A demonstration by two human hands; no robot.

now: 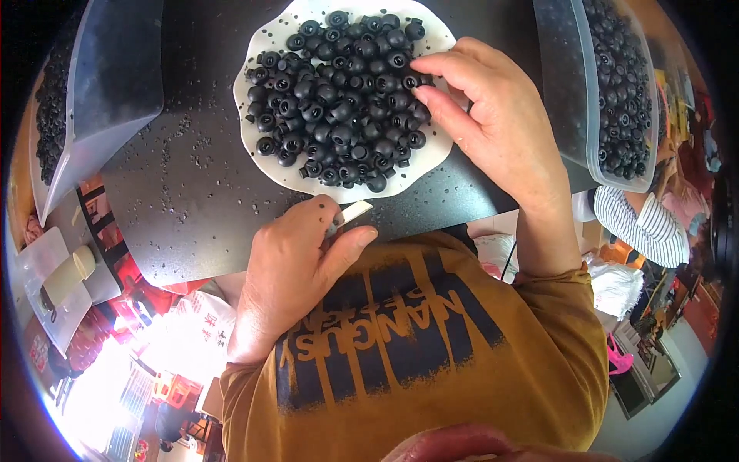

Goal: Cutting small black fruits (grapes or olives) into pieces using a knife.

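A white plate with a wavy rim (252, 158) holds a heap of small round black rubber-like parts with holes (339, 100). At its right side my right hand (500, 115) pinches one of these black parts (413, 80) between thumb and forefinger. My left hand (296, 258) is closed in front of the plate, near the table's edge. A short, flat cream-coloured tool (356, 211) sticks out between its thumb and forefinger; the rest of the tool is hidden in the hand.
Black crumbs lie across the dark table (177, 231). On the right stands a clear plastic tub (591, 92) full of similar black parts. Another clear tub (115, 85) at the left leans with dark bits inside. Beyond the right edge, a person in a striped sleeve (643, 227) is visible.
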